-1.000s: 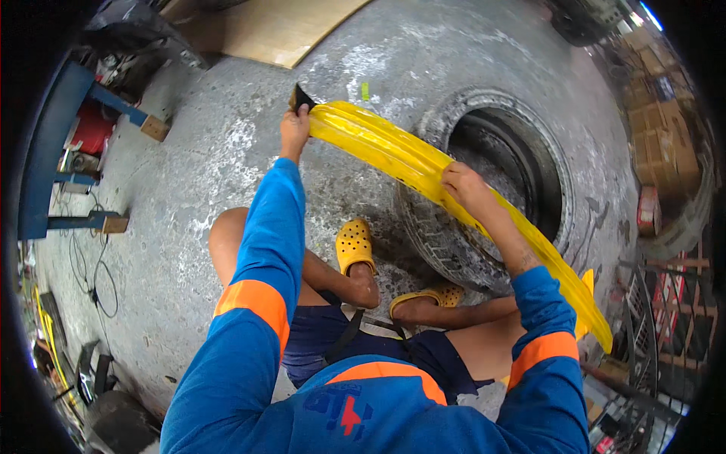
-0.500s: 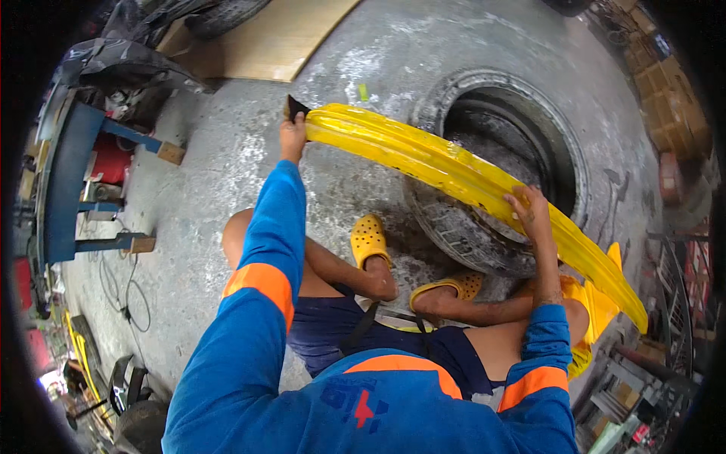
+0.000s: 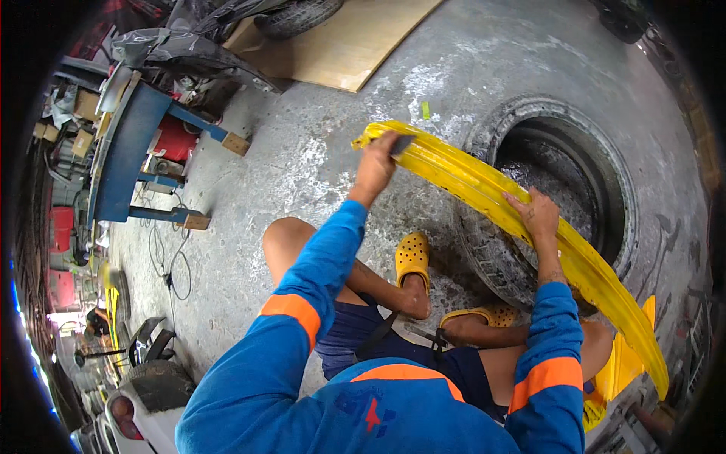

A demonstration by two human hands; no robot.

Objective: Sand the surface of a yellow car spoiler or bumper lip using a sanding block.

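Observation:
A long, curved yellow trim panel (image 3: 476, 181), glossy and ridged like vehicle bodywork, slants from the upper middle down to the lower right. My left hand (image 3: 375, 168) is closed on a small dark flat sheet (image 3: 402, 143), possibly sandpaper, at the panel's far left end. Part of that sheet is hidden by the fingers. Farther along, my right hand (image 3: 540, 216) grips the near edge of the panel, thumb on its top face. Under the panel's middle lies a large tyre (image 3: 508, 121) on its side.
Another yellow piece (image 3: 622, 365) is by my right knee. My feet wear yellow clogs (image 3: 412, 254). At left stands a blue metal bench (image 3: 128, 151) with wood-tipped legs, a cable (image 3: 180, 276) below it. A plywood board (image 3: 333, 57) lies at the back.
My left hand, with the dark sheet, has gone from just beyond the panel's end to over its surface. The whole view has shifted, so surroundings appear farther right.

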